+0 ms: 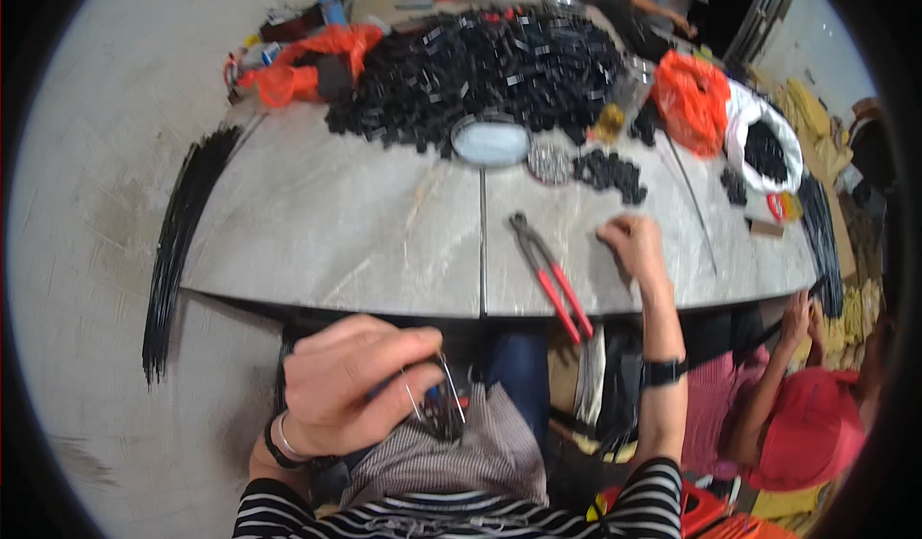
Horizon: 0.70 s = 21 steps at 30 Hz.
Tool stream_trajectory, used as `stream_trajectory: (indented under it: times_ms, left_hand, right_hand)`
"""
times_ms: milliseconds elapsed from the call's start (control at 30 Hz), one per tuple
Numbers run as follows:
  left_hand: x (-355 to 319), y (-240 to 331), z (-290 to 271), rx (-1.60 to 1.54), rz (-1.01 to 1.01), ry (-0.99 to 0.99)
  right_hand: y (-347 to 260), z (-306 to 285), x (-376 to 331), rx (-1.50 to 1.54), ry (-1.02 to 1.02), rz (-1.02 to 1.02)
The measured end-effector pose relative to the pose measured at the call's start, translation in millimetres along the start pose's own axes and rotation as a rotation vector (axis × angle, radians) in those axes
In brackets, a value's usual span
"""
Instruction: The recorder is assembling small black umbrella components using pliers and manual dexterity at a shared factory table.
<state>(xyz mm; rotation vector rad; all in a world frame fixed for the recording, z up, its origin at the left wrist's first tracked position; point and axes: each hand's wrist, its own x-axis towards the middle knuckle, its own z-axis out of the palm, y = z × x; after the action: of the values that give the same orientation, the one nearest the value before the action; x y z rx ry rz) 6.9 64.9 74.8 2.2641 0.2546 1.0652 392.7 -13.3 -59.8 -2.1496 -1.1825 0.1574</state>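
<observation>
My left hand (351, 376) is raised in front of my lap, thumb and fingers pinching a black strap piece with a bright metal wire loop (444, 406). Its far end hangs over my apron and is partly blurred. My right hand (634, 244) rests low over the grey table (365, 241), fingertips pressed together; whatever they hold is too small to make out. Left of it lie pincers (550, 275) with red handles, which stick out past the near table edge. Beyond that hand sits a small heap of black pieces (612, 176) beside a round dish of small metal parts (550, 163).
A large pile of black pieces (480, 73) covers the far table, behind an oval dish (490, 143). Long black strips (187, 222) hang over the left edge. An orange bag (691, 102) and white sack (792, 145) stand right. A red-capped person (812, 428) works close by on the right.
</observation>
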Motion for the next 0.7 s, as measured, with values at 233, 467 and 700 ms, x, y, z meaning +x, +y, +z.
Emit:
stream_trajectory:
  times_ms: [233,467,700]
  left_hand:
    - [-13.2,5.2,1.9,-0.029,-0.036,0.134]
    - [-21.4,17.4,4.8,0.002,0.001,0.166]
    - [-27.3,26.2,5.6,0.055,0.012,0.171]
  right_hand:
    - [8.9,-10.3,4.2,0.470,-0.004,0.274]
    - [18.3,-5.7,-21.9,0.376,0.047,0.201]
    - [0.5,0.7,-24.2,-0.059,0.135,-0.088]
